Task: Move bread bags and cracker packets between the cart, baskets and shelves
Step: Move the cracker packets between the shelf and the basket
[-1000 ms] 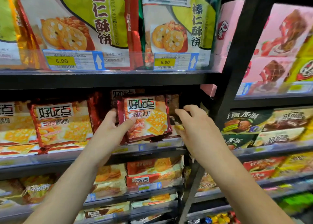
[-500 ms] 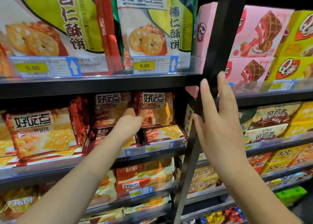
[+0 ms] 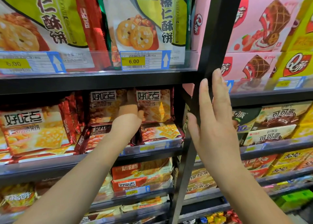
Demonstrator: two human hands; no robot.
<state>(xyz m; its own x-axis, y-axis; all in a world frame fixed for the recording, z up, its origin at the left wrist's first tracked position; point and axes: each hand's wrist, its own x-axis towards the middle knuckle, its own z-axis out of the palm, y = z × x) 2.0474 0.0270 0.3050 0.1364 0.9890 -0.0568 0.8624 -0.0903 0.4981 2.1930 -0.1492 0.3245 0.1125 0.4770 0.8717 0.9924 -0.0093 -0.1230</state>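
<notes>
cracker packet (image 3: 157,108) touched by left hand (image 3: 128,120); right hand (image 3: 215,122) spread

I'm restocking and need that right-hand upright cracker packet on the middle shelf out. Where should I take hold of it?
Probably pinch the upright cracker packet by its left edge, coming from the front-left where the left hand reaches. Its right edge sits close to the black post and its top just under the shelf above, so that side looks freest.

Price tag (image 3: 133,61) reading 6.00 (yellow patch), cracker packet (image 3: 155,105) branded 好吃点, biscuit bag (image 3: 144,20) marked 榛仁酥饼
</notes>
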